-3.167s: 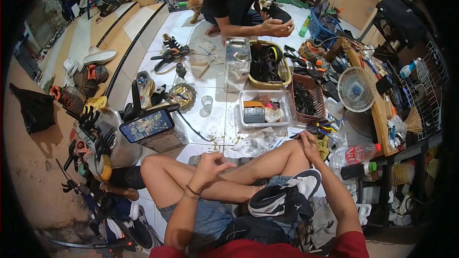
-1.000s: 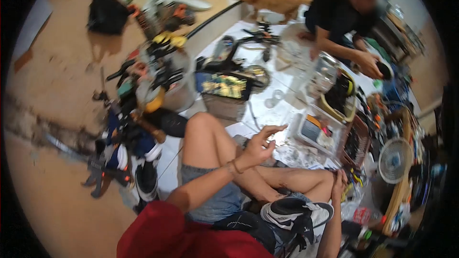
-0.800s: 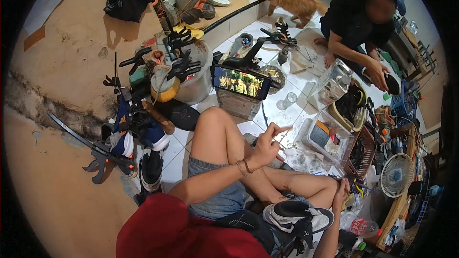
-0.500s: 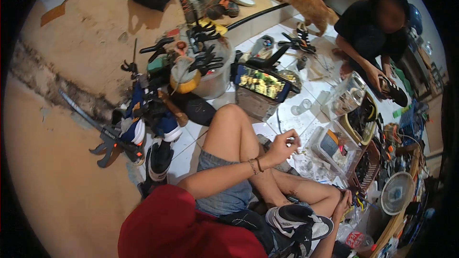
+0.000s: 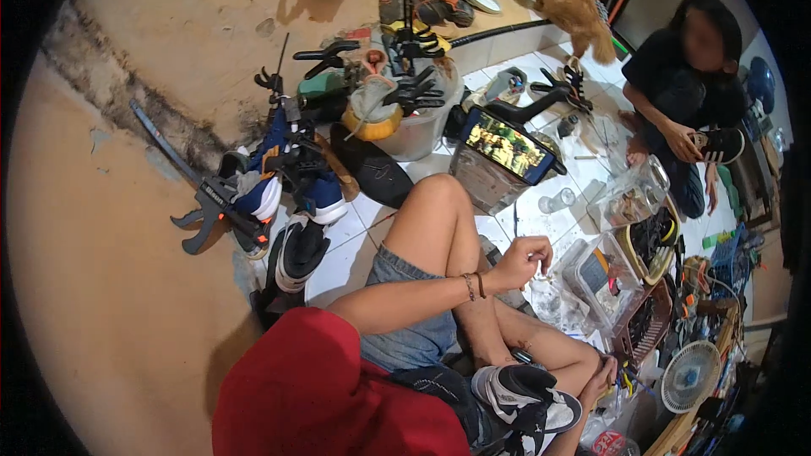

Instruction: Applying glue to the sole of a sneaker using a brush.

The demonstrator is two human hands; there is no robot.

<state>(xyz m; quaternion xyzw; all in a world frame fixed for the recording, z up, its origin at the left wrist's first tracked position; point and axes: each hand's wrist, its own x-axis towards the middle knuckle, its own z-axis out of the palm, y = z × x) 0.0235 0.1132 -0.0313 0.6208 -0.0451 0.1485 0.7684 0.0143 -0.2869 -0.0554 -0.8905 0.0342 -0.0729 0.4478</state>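
Above my crossed legs, my left hand (image 5: pixel 519 265) is raised with its fingers curled into a pinch; a small whitish bit shows at the fingertips, too small to name. My right hand (image 5: pixel 601 378) is beside my right knee, its fingers bent close together and partly hidden, so what they hold cannot be made out. A black, white and grey sneaker (image 5: pixel 507 394) with loose laces lies in my lap, between my red sleeve and right forearm. Neither hand touches it visibly. Under my left hand lies a crumpled clear plastic sheet (image 5: pixel 557 308).
A phone (image 5: pixel 507 146) playing a picture leans on a box ahead. Clamped shoes (image 5: pixel 312 194) and a bucket (image 5: pixel 418 131) stand left; a clear tub (image 5: pixel 604 274), crate (image 5: pixel 649 325) and fan (image 5: pixel 690 376) stand right. Another person (image 5: pixel 688 101) squats holding a black sneaker (image 5: pixel 720 146). A cat (image 5: pixel 562 0) stands behind.
The whole view has shifted, so most things sit further right. My left hand's fingers have curled in more. The other person's sneaker has turned, with one of their hands now lowered from it.
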